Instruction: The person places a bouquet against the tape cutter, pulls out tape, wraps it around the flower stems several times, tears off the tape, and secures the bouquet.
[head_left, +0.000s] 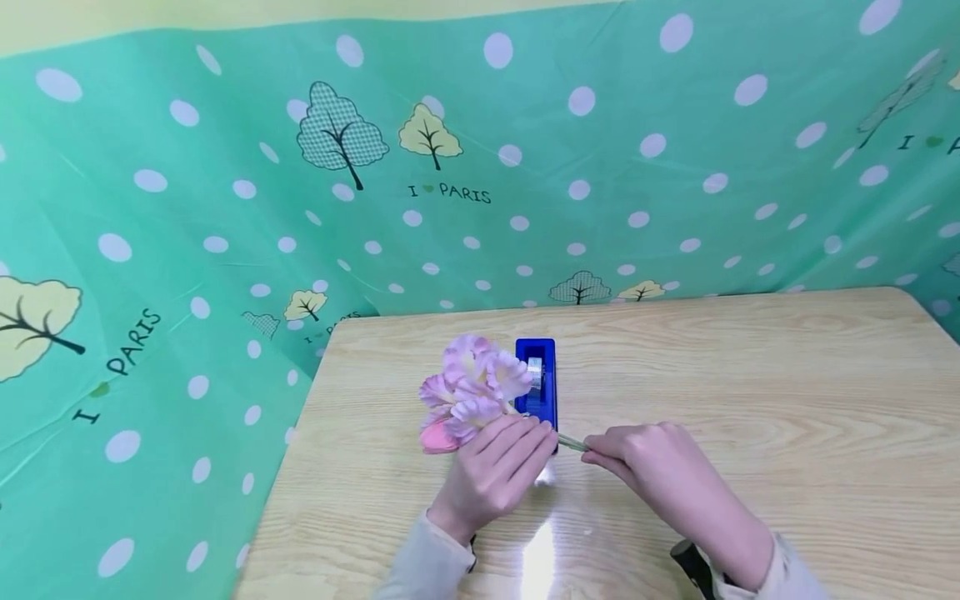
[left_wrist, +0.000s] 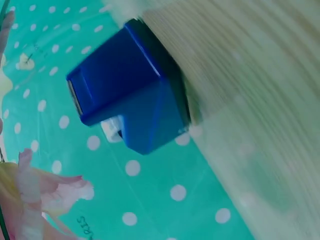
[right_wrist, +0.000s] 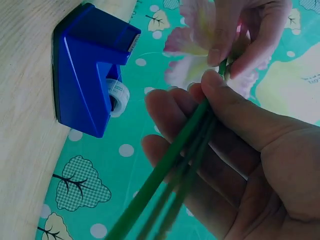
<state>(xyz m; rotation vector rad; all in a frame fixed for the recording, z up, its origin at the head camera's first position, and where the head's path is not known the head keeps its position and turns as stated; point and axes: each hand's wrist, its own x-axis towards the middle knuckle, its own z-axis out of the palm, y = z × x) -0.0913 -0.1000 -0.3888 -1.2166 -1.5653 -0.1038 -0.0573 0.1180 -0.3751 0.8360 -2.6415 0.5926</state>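
Note:
A bunch of artificial flowers (head_left: pixel 472 383) with pale pink-purple petals and one pinker bud lies over to the left above the table. Just below the blossoms, my left hand (head_left: pixel 498 467) pinches the stems. Farther down, my right hand (head_left: pixel 648 458) holds the same green stems (right_wrist: pixel 167 175) between thumb and fingers, as the right wrist view shows up close. There the left hand (right_wrist: pixel 250 32) appears at the top, its fingertips near the right thumb. In the left wrist view only some petals (left_wrist: pixel 42 195) show at the lower left.
A blue tape dispenser (head_left: pixel 547 400) with a roll of clear tape (right_wrist: pixel 117 97) stands on the wooden table (head_left: pixel 720 367), just behind the hands. A green dotted cloth (head_left: pixel 540 167) hangs along the table's back and left sides.

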